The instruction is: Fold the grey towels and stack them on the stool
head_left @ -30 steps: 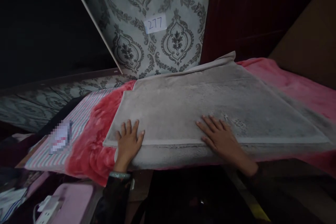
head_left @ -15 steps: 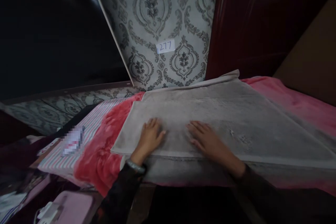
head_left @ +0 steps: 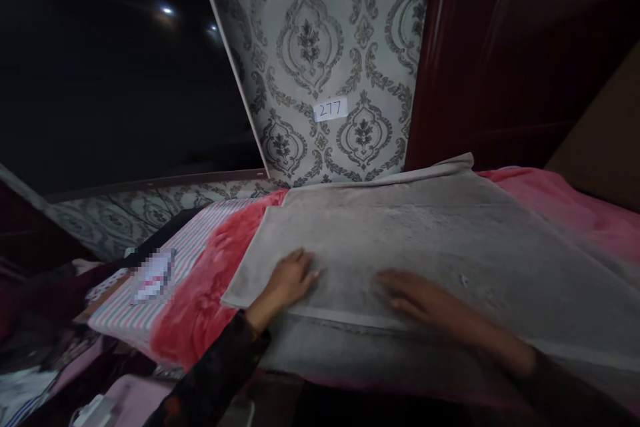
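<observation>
A grey plush cloth [head_left: 350, 233], folded over itself, lies spread out in front of me with its near fold edge running across the middle. My left hand [head_left: 289, 281] rests on its left part, palm down, fingers open and a little bent. Farther right, my right hand [head_left: 417, 297] lies flat on the same cloth, fingers stretched out and slightly blurred. Neither hand grips the fabric. A small worn-looking pale patch [head_left: 464, 280] marks the cloth beyond the right hand.
Red fluffy blanket [head_left: 200, 280] shows under the cloth at left, pink blanket [head_left: 565, 203] at right. Striped fabric [head_left: 120, 313] carries a blurred item [head_left: 153, 277]. Behind are a large dark screen [head_left: 125, 80], a patterned wall [head_left: 310, 47] with a "277" label [head_left: 331, 109] and a dark red panel [head_left: 480, 67].
My right hand has slid right and slightly toward me over the cloth. The left hand has shifted only a little. The whole view has moved, with the scene lower and farther right.
</observation>
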The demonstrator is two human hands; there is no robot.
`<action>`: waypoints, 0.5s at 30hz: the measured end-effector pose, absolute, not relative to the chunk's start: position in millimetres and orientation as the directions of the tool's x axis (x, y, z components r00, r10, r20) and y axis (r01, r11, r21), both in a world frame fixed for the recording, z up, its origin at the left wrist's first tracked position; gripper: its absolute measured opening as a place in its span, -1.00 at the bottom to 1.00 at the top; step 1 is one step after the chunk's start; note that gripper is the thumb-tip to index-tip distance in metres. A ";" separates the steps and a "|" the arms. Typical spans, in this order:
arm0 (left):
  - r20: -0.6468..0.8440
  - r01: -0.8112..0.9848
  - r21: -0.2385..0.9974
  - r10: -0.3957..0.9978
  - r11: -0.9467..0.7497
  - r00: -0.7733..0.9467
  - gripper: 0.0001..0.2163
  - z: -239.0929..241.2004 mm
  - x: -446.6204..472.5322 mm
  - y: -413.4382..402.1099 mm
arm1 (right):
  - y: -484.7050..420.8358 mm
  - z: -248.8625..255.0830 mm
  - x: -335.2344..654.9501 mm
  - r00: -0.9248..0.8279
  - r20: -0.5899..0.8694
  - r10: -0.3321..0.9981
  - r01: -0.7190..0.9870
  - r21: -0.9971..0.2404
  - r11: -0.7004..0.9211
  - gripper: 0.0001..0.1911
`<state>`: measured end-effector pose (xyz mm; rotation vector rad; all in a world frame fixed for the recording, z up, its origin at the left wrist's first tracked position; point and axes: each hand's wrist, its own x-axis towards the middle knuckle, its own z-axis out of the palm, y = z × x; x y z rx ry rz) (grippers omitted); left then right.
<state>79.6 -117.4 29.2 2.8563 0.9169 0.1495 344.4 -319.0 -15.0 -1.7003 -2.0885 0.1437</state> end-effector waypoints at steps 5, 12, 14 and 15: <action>0.005 0.587 0.183 0.598 -0.788 0.801 -0.45 55.7 151.7 -76.2 | -236.6 6.7 390.5 0.030 0.253 0.967 0.989 -0.146 0.008 -0.38; 0.064 0.670 0.122 0.679 -0.733 0.731 -0.40 13.5 185.9 -65.2 | -197.4 -33.1 381.5 0.073 0.321 0.944 0.996 0.018 -0.083 -0.40; 0.071 0.648 0.096 0.654 -0.756 0.753 -0.38 4.7 180.5 -58.7 | -200.6 -45.1 379.6 0.057 0.339 0.939 0.997 0.023 -0.069 -0.39; 0.048 0.635 0.089 0.640 -0.767 0.767 -0.38 3.9 176.9 -52.3 | -201.2 -48.1 380.6 0.055 0.334 0.941 0.998 0.011 -0.062 -0.37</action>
